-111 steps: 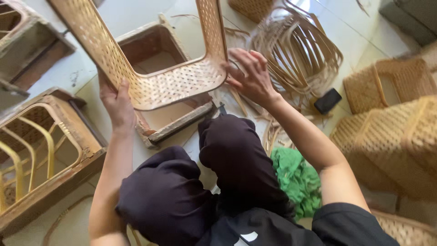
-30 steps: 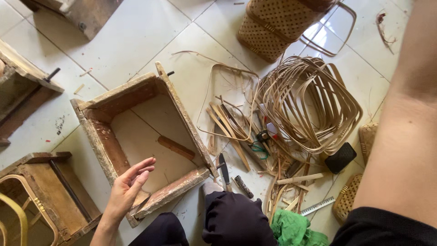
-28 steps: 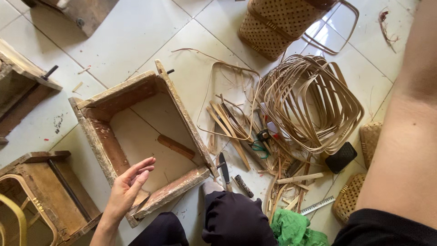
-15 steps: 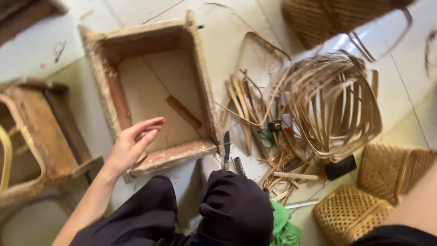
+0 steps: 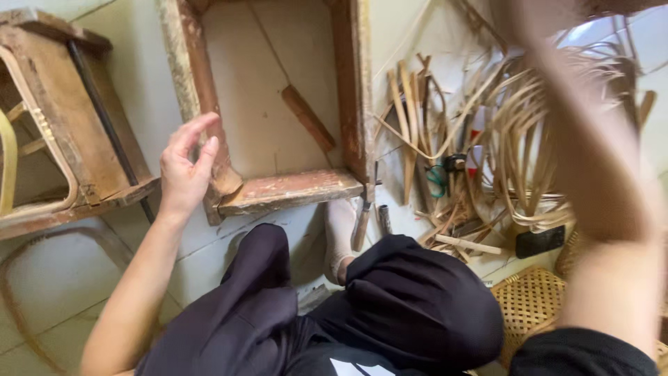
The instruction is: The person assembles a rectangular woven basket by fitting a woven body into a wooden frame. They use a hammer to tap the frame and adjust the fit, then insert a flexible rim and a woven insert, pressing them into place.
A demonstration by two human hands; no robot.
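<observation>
You wear loose dark purple-black trousers (image 5: 390, 306) and a black short-sleeved top (image 5: 584, 351) with a small white mark at its lower front, your forearms and both hands bare, with no rings, watch or gloves showing.

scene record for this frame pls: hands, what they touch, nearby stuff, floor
left hand: open, fingers spread, at the near left corner of the wooden frame; contact unclear
right hand: out of view; only a blurred raised forearm shows
inside frame: short wooden stick lying on the floor
right of frame: pile of cane strips, small dark flat object
left: wooden stool-like mould
bottom right: woven basket
floor: pale tiles
</observation>
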